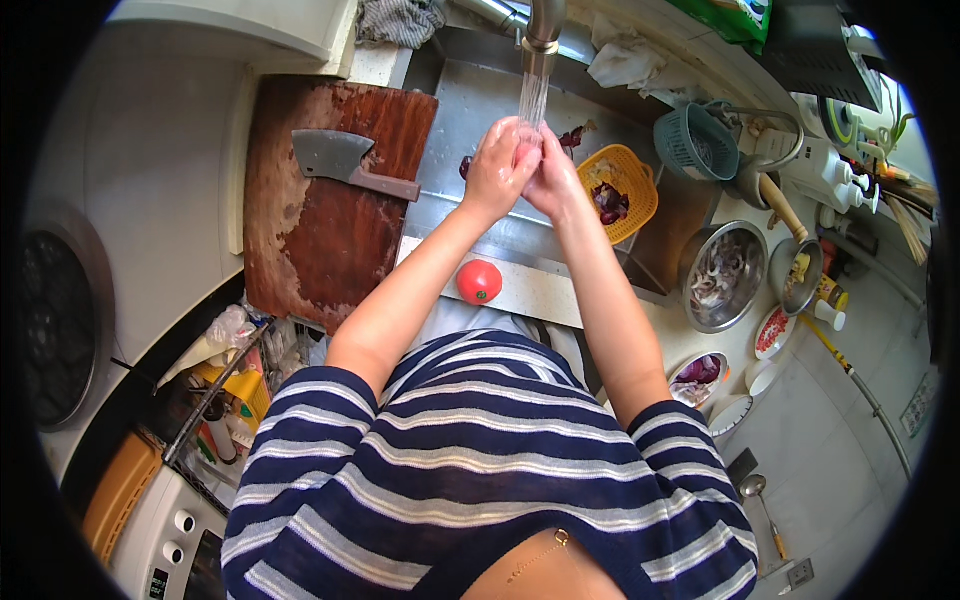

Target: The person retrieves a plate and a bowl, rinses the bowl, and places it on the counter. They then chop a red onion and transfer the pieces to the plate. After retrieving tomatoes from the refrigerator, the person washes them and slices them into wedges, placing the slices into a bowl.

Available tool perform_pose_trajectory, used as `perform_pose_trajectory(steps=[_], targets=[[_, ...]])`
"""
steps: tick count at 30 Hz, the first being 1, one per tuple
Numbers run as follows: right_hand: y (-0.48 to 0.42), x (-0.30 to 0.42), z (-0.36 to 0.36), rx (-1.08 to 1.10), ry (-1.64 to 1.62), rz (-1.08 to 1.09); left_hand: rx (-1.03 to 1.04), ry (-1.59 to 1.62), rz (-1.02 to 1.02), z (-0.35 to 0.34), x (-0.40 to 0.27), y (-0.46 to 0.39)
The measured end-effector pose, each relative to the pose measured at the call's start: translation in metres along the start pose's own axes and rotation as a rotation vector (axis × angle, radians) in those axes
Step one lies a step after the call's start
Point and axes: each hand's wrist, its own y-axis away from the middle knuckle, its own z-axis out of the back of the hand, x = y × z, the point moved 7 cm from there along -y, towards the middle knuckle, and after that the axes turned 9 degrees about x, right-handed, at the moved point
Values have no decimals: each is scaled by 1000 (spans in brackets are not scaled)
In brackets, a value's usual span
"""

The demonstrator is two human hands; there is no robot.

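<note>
Water runs from the metal faucet (541, 45) onto my two hands over the stainless steel sink (480, 97). My left hand (495, 169) and my right hand (553, 176) are cupped together around a red, round tomato (525, 153), mostly hidden by the fingers. A second tomato (479, 282) rests on the sink's front ledge, below my left forearm. To the right of my hands, a yellow plastic basket (637, 214) in the sink holds dark purple onion peelings (611, 204). More purple scraps (574, 138) lie just behind my right hand.
A cleaver (334, 154) lies on the wooden cutting board (352, 255) left of the sink. At right stand a blue-green basket (694, 142), a steel bowl (759, 255) with sliced food, a small pan (814, 281) and a bowl of cut purple onion (701, 375).
</note>
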Motion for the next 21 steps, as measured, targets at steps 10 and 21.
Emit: perform_pose_trajectory(steps=[10, 21], targets=[[59, 24, -66, -190, 1365, 1013, -55, 1418, 764, -31, 61, -18], [16, 11, -27, -141, 560, 673, 182, 418, 503, 5, 39, -6]])
